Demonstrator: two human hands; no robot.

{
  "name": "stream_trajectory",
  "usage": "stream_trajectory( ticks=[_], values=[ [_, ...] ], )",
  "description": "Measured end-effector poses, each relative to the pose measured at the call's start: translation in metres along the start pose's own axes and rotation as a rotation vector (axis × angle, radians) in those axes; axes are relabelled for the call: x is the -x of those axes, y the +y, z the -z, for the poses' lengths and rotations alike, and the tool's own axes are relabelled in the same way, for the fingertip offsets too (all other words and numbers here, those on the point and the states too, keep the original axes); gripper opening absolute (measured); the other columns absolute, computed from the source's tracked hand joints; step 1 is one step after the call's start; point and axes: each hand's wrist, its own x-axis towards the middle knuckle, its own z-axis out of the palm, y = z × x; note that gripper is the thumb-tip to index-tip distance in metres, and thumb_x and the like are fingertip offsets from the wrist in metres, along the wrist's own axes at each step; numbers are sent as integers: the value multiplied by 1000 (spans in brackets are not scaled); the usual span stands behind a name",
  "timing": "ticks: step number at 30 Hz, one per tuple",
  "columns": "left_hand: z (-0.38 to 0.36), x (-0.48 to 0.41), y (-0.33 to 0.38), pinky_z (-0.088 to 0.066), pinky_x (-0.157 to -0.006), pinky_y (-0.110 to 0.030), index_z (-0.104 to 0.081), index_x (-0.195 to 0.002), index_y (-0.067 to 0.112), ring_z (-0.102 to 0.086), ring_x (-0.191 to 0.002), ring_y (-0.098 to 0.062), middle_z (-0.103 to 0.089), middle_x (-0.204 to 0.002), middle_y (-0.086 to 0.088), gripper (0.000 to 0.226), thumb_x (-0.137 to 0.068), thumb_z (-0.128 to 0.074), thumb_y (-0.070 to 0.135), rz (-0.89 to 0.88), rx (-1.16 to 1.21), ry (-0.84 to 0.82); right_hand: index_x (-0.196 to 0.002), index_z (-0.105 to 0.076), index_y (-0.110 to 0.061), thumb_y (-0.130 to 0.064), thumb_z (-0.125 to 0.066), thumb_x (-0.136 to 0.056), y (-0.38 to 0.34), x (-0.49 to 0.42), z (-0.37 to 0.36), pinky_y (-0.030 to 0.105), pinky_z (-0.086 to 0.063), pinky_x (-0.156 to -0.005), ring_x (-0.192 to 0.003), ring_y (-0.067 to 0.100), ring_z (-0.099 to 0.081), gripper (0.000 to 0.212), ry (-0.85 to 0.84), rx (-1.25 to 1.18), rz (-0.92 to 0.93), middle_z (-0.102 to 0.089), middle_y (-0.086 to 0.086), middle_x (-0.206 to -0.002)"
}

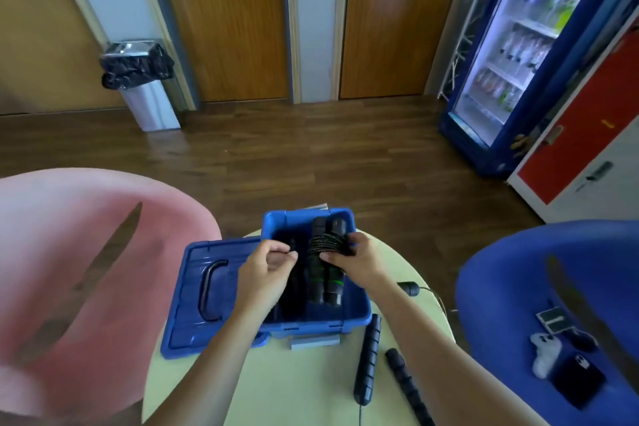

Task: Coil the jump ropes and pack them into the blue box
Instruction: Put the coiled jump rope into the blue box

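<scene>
Over the blue box, the right hand gripped the coiled jump rope — the left hand, just left, pinched its cord.

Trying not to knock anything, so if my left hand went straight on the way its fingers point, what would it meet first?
The left hand would probably meet the coiled black jump rope with green-banded handles, which the right hand grips over the blue plastic box; depth unclear.

Blue box: glossy plastic. Rope handles: matt black, ribbed. Table: smooth, pale, matt. Floor: wood-look planks.
</scene>
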Motion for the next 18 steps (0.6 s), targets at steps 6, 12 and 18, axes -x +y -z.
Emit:
stream_trajectory(
  ticks=[6,12,18],
  values=[
    [13,-47,-40,-41,-98,-38,-54,-127,18,-47,-121,-27,-53,-129,-5,47,-84,-70,26,-316,-477,9,-133,-47,-5,-25,-79,-76,29,-26,-25,19,-36,-80,-115,26,-56,68,35,186,-42,-60,11,-123],
    [10,-67,-72,-32,-109,-40,-36,-146,15,-22,-143,-26,-25,-155,-11,66,-90,-59,41,-420,-673,-203,-134,-35,-12,-21,-71,-84,47,-47,-52,26,-38,-76,-108,31,-55,62,108,257,-38,-58,17,-121],
    [9,-77,-96,-39,-104,-49,-42,-142,10,-32,-138,-40,-28,-152,-23,75,-85,-39,59,-523,-774,-226,-141,-33,-12,-21,-65,-89,52,-66,-59,26,-38,-77,-109,33,-56,62,75,327,-17,-58,21,-121]
  ],
)
